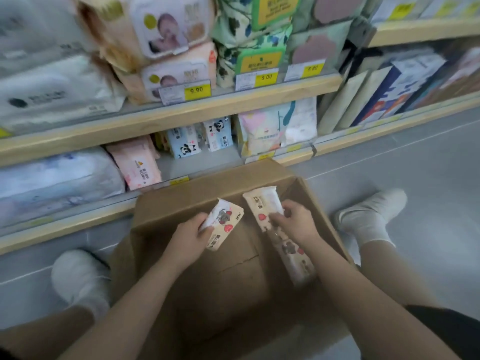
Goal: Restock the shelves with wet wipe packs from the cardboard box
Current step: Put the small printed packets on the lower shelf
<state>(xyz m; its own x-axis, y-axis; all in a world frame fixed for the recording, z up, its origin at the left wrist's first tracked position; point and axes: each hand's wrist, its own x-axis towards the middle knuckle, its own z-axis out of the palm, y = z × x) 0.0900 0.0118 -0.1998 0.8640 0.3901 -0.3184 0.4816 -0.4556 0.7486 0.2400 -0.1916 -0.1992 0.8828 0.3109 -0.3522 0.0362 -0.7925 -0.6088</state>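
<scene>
Wipes come first in the head view: two small cream-white wet wipe packs printed with a grey cartoon animal and red heart-like marks, both held over the open cardboard box (181, 203). The left pack (225, 223) is tilted, its upper end toward the shelves; dark lettering runs along its lower edge. The left hand (189, 239) grips its left side, thumb across the printed face and the other fingers curled underneath, so most of the pack sticks out to the right of the fingers. The right pack (261, 207) stands steeper, its crimped top end pointing at the shelf. The right hand (294, 220) holds it from the right, fingertips pinching its lower half near a red mark, with the upper half clear above them. The two packs are close but apart.

Inside the box, more packs (293, 255) of the same print lie in a row along the right wall, just under the right wrist. The box floor to the left is bare brown card.

Behind the box, the bottom shelf (197, 165) carries pink packs (136, 165) and panda-print packs (185, 142). The shelf above holds larger wipe packs behind yellow price tags (197, 90). Two white shoes flank the box on the grey floor.
</scene>
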